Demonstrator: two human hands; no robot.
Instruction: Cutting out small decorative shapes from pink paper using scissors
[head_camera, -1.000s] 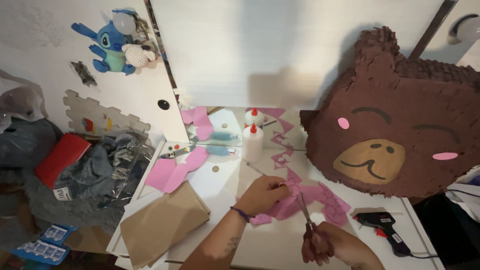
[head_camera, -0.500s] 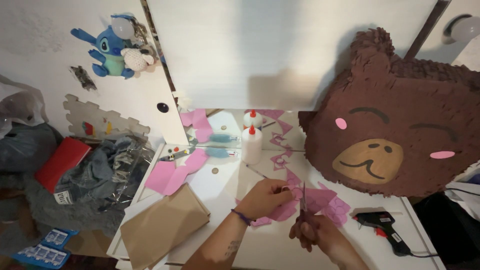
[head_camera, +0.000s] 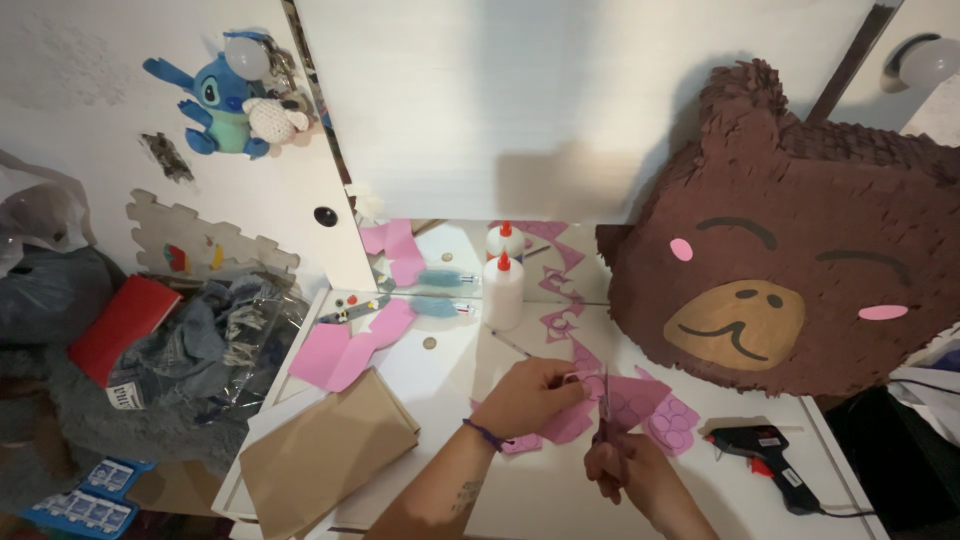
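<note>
Taking the white glue bottle (head_camera: 502, 291) as our marker, standing at the back of the white tabletop (head_camera: 520, 500). Far off to its left, a red folder (head_camera: 122, 322) is lying on a heap of denim clothes (head_camera: 205, 345), and a blue plush toy (head_camera: 215, 100) is hanging on the wall above them. Nearer the bottle, still on its left, a loose pink paper sheet (head_camera: 345, 350) is lying flat, with a brown paper bag (head_camera: 325, 450) in front of it at the tabletop's edge.

Now the action, in front of the bottle and slightly to its right. The left hand (head_camera: 535, 393) is pinching the edge of a pink paper piece (head_camera: 625, 410), its grip closed on the sheet and holding it just above the tabletop. The right hand (head_camera: 625, 470) is sitting just behind that, nearer the person, its grip clenched around the handles of a pair of scissors (head_camera: 604, 400), the blades pointing away and biting into the pink paper right beside the left fingers. The paper is marked with drawn circles.

Further right of the bottle, a black glue gun (head_camera: 765, 450) is lying on its side, apart from the hands. Above it, a big brown bear-face piñata (head_camera: 790, 240) is leaning against the wall, looming over that end of the tabletop.
</note>
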